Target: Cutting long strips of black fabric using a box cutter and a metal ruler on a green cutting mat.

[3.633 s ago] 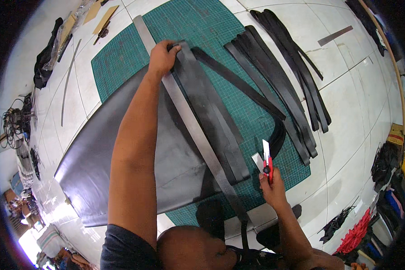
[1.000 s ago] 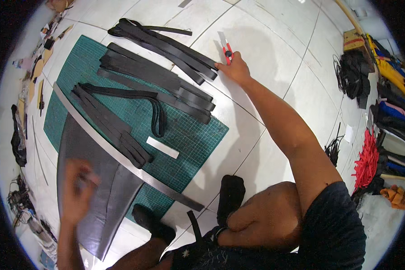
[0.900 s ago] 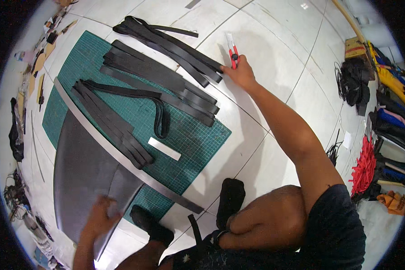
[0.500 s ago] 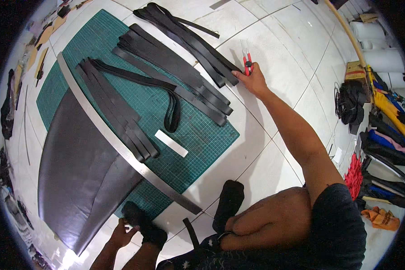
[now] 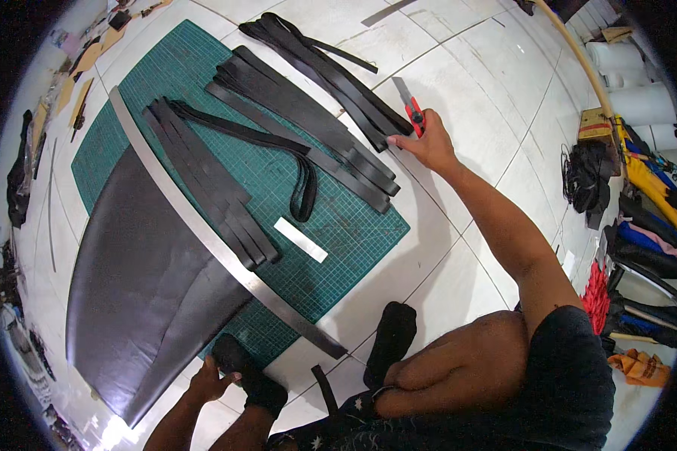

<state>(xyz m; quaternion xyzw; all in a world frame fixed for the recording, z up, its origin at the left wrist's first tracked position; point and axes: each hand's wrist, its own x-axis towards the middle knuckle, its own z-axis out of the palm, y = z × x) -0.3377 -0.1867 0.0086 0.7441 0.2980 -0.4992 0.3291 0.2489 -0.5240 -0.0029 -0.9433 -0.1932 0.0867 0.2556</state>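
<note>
A red utility knife (image 5: 414, 114) with its blade out is in my right hand (image 5: 431, 143), fingers closed round the handle. The outstretched thumb of that hand meets the near end of a bundle of long black strips (image 5: 331, 79) on the tiles. My left hand (image 5: 210, 380) is beside my black-socked foot (image 5: 237, 364), thumb and forefinger apart against the sock. More black strips (image 5: 301, 128) lie in a stack on the green cutting mat (image 5: 353, 248), near a looped black strap (image 5: 305, 184). Another fan of strips (image 5: 210, 188) lies along the long metal ruler (image 5: 180, 195).
A large black sheet (image 5: 150, 278) lies under the ruler, partly over the mat. A short white strip (image 5: 301, 240) rests on the mat. Along the right are black cord (image 5: 583, 173), white rolls (image 5: 639, 101), red material (image 5: 596, 297) and an orange cloth (image 5: 639, 367).
The knife has turned in my right hand, and its blade now shows broadside. My right thumb has come down onto the strip ends. The whole view has shifted slightly.
</note>
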